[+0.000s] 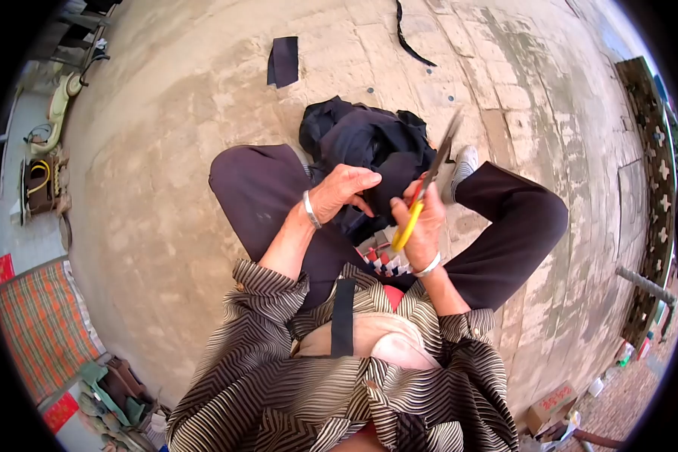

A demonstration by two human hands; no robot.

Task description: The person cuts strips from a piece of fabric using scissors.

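Gripping scissors (408, 228) with the right hand (425, 230), fingers closed round yellow handles; blades point up and away, tips blurred, so can't tell how far apart they are. Left hand (335, 197) partly open, thumb out and fingers curled, at the near edge of the dark cloth (358, 139); can't tell if it has hold of any. Silver bracelet (310, 211) on left wrist, another pale bangle (428, 265) on right wrist.

Dark cloth sits bunched on the ground (166, 181) just beyond both hands, its near part reaching back between them. A red, white and dark patterned item (388, 264) shows just below the right hand, partly hidden. Dark trousers (260, 188), knees bent out to either side of the hands. Below the hands, towards the body, a dark strip (343, 316) lies over the striped shirt (279, 377) and pale fabric (369, 335) at the waist.

Grey shoe (465, 164) beyond the right hand, near the cloth. Past the cloth: two small round discs (371, 90) on the ground, apart from each other. Further out from the left hand, dark scraps (283, 62), overlapping. Beyond the right hand, a thin curved strip (407, 38). Far left of the hands, orange checked fabric (41, 324).
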